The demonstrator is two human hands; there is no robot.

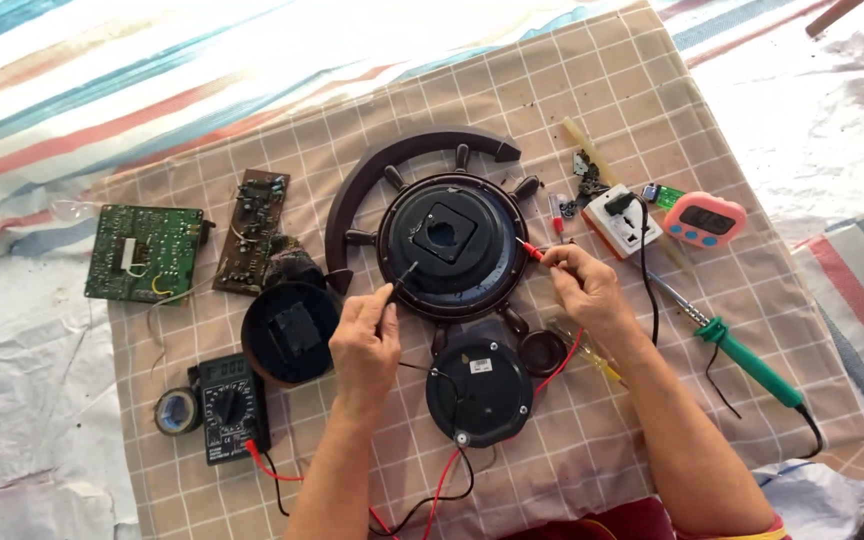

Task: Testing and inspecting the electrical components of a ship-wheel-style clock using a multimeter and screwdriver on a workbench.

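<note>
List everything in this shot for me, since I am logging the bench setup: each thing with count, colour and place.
checked beige cloth: 1, beige, under everything
round dark-brown ship-wheel housing: 1, centre
green circuit board: 1, far left
brown circuit board: 1, right of the green one
black multimeter: 1, lower left
black tape roll: 1, left of the meter
round black cup part: 1, left of centre
round black motor cover: 1, below the housing
white socket block: 1, right
pink digital timer: 1, far right
green-handled soldering iron: 1, right
black probe: 1, left hand, grip closed
red probe: 1, right hand, grip closed
</note>
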